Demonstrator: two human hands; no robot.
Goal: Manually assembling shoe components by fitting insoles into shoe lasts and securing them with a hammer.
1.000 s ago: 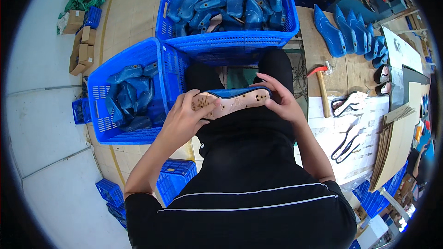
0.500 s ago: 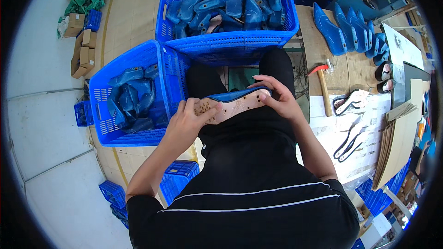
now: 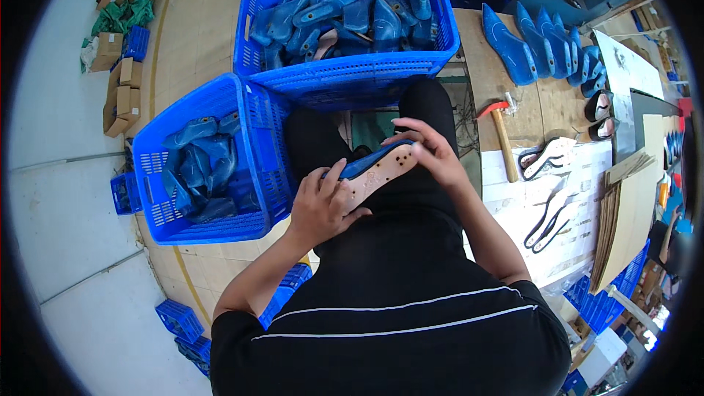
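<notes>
Above my lap I hold a blue shoe last with a pale pink insole lying against its sole. Several dark dots mark the insole, clustered toward its right end. My left hand is closed round the left end and covers most of it. At the right end, the thumb of my right hand rests by the insole's edge, while its fingers curve over behind the last. The last slants, its right end farther from my body than its left.
Blue crates hold more shoe lasts: one crate ahead, another at left. On the right-hand table, blue lasts stand in a row beyond a red-headed hammer. Insoles and stacked cardboard sheets lie nearer.
The last has tilted, its left end coming nearer my body. My left hand has shifted from pinching the left end to wrapping round it, hiding the dots there.
</notes>
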